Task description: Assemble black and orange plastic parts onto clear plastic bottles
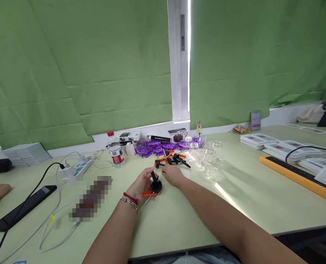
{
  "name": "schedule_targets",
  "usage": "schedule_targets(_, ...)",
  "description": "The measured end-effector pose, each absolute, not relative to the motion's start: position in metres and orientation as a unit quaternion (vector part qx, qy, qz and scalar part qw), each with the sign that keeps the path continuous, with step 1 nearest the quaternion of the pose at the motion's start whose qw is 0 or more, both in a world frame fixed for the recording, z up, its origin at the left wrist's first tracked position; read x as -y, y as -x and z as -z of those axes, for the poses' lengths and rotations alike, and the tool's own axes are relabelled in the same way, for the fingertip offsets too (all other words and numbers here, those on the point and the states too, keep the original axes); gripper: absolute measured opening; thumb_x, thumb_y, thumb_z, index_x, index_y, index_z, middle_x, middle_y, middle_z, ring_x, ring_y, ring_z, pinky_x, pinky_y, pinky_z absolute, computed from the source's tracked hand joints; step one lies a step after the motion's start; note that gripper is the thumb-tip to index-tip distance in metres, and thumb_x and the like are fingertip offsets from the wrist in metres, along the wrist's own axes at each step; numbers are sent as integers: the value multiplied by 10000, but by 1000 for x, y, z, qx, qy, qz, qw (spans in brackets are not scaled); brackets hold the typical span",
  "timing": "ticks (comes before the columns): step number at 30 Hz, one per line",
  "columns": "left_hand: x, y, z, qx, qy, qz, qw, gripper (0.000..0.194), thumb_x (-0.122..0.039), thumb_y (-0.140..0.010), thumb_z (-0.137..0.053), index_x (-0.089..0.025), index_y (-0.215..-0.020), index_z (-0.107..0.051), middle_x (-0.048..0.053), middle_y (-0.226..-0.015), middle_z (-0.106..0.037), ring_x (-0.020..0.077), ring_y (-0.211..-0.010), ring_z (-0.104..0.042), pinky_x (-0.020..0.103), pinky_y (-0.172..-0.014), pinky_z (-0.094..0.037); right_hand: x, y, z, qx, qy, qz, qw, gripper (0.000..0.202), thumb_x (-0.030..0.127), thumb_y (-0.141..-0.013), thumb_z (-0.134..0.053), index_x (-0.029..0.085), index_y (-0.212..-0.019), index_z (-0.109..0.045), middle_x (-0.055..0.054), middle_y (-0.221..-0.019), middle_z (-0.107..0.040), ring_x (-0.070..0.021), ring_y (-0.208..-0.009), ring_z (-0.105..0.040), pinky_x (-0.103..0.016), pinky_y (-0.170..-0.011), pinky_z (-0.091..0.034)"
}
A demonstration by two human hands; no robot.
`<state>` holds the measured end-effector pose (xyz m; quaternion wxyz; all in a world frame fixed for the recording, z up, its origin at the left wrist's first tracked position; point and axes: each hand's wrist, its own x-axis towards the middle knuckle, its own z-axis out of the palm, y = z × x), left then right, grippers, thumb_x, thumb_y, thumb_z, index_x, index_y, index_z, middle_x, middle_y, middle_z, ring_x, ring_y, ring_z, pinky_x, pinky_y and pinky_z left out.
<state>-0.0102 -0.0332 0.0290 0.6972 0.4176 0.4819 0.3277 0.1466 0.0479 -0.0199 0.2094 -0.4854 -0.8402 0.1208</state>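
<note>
Handling seemed the step in hand: the left hand (144,183) gripped a black-and-orange piece (156,186) over the worktop (179,227); the right hand (174,175) was at similar pieces (176,157), its pinch indiscernible. Moving on called for a steady left grip.

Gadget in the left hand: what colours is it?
The gadget in the left hand is mainly black and orange, best seen in the head view.

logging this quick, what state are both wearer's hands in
Left hand: holding a black and orange piece.
Right hand: beside similar pieces; grip can't be told.
</note>
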Motion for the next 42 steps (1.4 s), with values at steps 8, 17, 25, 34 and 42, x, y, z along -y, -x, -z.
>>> schedule_targets(8,32,11,-27,-472,-412,-327,707,509,-652,-699,-425,-198,-926,-436,51,-655,-592,240,-555,-629,233,-345,-385,-41,-163,5,807,388,-286,342,186,275,-847,-470,148,-817,-602,-11,-683,-552,-123,-625,-474,-232,-590,-354)
schedule_targets(17,33,12,-26,-450,-428,-325,713,526,-660,-700,-427,-196,-947,-432,69,-686,-606,232,-554,-625,239,-349,-398,-15,-160,-13,826,281,-346,347,139,255,-819,-514,152,-796,-605,-9,-723,-530,-117,-662,-453,-236,-626,-372)
schedule_targets(25,29,13,-22,-447,-435,-318,714,554,-661,-712,-395,-184,-988,-451,77,-667,-603,234,-537,-617,249,-360,-399,-15,-158,-16,856,257,-301,333,92,198,-819,-514,161,-786,-591,-4,-722,-542,-125,-690,-477,-244,-644,-378)
schedule_targets(34,26,11,-25,-458,-456,-287,707,604,-689,-703,-386,-177,-1013,-459,81,-668,-600,236,-553,-612,242,-359,-384,-17,-164,-16,899,210,-192,332,88,153,-826,-504,169,-801,-586,-18,-746,-567,-139,-728,-500,-247,-655,-381)
schedule_targets(42,24,10,-27,-458,-480,-263,701,631,-687,-714,-373,-180,-1080,-454,86,-711,-607,223,-585,-607,230,-363,-384,-20,-165,-15,901,159,-199,351,129,105,-818,-497,163,-794,-611,-24,-756,-598,-136,-730,-532,-252,-686,-413)
